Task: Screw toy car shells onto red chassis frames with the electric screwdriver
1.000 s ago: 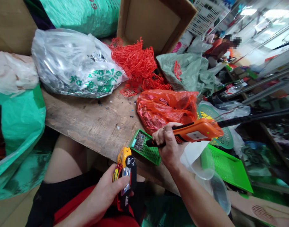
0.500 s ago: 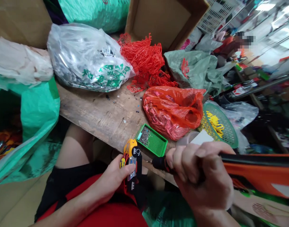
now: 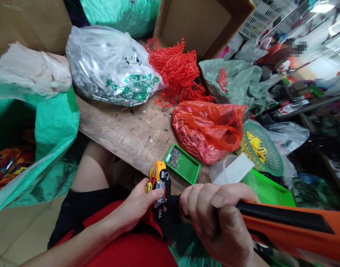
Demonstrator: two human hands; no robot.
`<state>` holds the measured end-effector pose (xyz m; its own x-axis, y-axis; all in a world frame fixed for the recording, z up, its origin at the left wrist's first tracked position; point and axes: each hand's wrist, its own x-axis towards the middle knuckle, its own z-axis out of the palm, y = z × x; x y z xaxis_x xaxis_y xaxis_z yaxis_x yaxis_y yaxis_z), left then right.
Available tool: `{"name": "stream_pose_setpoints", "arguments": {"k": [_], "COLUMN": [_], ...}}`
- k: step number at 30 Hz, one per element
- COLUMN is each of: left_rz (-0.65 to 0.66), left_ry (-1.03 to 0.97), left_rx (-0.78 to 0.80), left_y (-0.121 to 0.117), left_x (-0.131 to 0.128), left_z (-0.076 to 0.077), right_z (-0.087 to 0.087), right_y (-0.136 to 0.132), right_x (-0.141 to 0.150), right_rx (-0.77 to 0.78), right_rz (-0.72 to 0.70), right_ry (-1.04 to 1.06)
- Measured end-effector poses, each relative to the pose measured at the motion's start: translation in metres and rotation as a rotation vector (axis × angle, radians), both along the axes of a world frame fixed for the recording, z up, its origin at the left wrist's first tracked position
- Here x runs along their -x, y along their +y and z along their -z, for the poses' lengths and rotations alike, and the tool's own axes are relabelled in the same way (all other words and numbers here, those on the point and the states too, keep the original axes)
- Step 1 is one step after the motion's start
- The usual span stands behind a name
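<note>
Got the yellow-and-black plastic piece (image 3: 161, 184) pinched between thumb and fingers of the left hand (image 3: 142, 198), by the near edge of the worktop (image 3: 125, 129). Gripping an orange power tool (image 3: 292, 226) tight in the right hand (image 3: 220, 218), nose-end right up near the piece. Also spotting a green tray (image 3: 188, 167) of tiny metal bits beside a red bag (image 3: 206, 129).

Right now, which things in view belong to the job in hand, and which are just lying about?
Apparently in use:
yellow-and-black piece, in the left hand
orange power tool, in the right hand, black end at the piece
small metal pieces in the green tray, probably

Seemingly just lying about:
red plastic tangle
clear bag of silvery parts
red bag
yellow pieces in the round basket
</note>
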<state>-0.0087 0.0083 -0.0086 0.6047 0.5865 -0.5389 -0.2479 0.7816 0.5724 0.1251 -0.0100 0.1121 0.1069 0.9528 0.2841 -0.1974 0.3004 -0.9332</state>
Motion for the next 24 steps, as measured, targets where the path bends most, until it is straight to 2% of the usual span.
{"name": "stream_pose_setpoints", "arguments": {"k": [12, 24], "left_rz": [-0.004, -0.019], "left_ry": [-0.01, 0.046], "left_rx": [-0.016, -0.055], "left_y": [-0.002, -0.001], "left_x": [0.0, -0.002], "left_z": [0.006, -0.004], "right_z": [0.011, 0.009], "right_y": [-0.002, 0.006], "right_x": [-0.001, 0.001], "right_rx": [0.019, 0.068], "right_rz": [0.009, 0.03], "right_ry": [-0.025, 0.028]}}
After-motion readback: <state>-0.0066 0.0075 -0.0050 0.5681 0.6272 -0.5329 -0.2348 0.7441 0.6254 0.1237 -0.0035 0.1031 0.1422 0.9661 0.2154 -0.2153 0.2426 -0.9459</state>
